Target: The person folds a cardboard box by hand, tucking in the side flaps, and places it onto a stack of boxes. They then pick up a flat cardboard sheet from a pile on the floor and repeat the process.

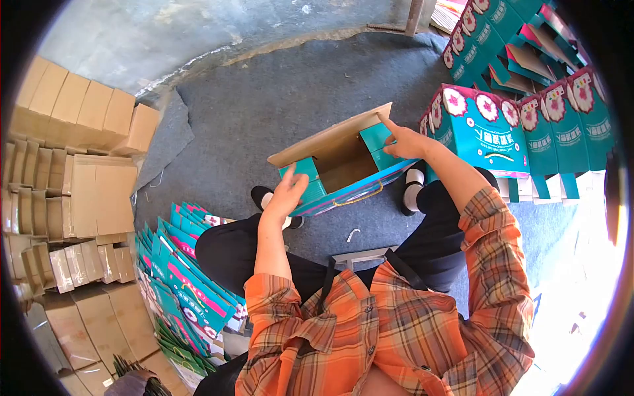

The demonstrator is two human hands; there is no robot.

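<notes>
An open teal box (356,191) with a bare brown inside stands between my feet, its far flap raised and a yellow handle on its near side. On the box's left end flap rests my left hand (288,193), fingers apart. My right hand (400,140) is at the right end flap, with its index finger stretched toward the corner of the raised far flap and its other fingers partly bent. Teal flaps are folded inward at both ends of the opening.
Stacked brown cartons (102,198) line the left side. Flat teal packaging (188,284) leans beside my left leg. Finished-looking teal boxes (487,135) stand at the right, with more behind them. A grey wall (198,33) rises beyond the dark floor covering (251,105).
</notes>
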